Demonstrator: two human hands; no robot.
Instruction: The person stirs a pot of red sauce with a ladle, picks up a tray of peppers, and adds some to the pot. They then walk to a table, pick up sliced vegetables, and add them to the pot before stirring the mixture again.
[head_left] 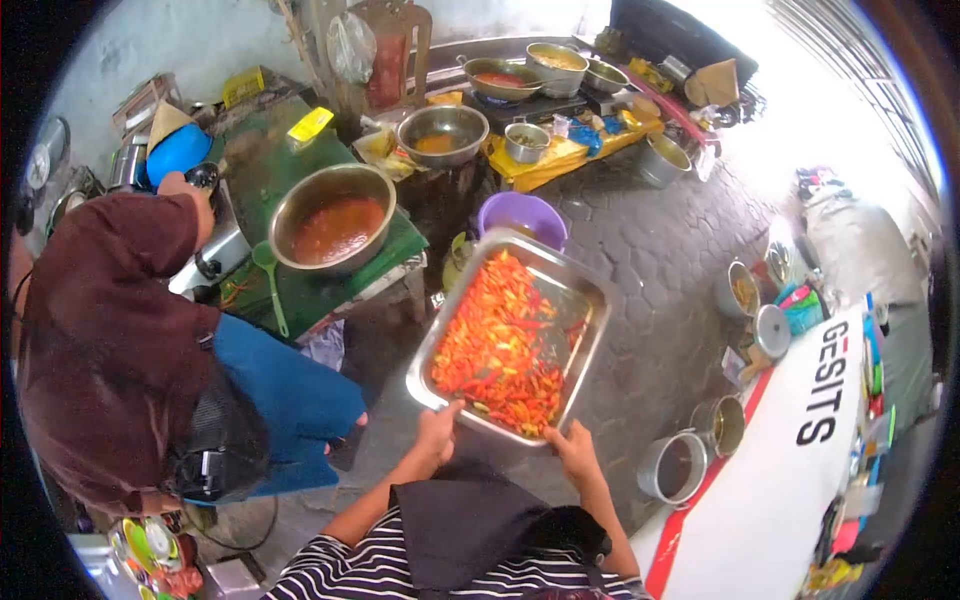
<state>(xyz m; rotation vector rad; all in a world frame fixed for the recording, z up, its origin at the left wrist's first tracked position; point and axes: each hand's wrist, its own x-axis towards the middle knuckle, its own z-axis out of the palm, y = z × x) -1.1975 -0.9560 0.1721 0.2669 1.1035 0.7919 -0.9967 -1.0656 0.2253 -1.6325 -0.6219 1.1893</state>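
Both my hands carry a rectangular steel tray [590, 345] by its near rim. Chili peppers [495, 335], red and orange, fill its left and near parts, while bare metal shows at the far right. My left hand [437, 432] is closed on the near left edge. At the near right corner, my right hand [574, 450] grips the rim, fingers partly hidden under it. Just past the tray's far edge sits a purple basin [535, 215]. To the left, a large steel bowl of red sauce [335, 218] rests on a green table.
A person in a brown head covering [110, 330] works at my left beside the green table [250, 165]. A green ladle [270, 285] lies there. Pots [558, 68] crowd the far counter. Open pots [672, 468] stand on the floor at right, beside a white panel [770, 450].
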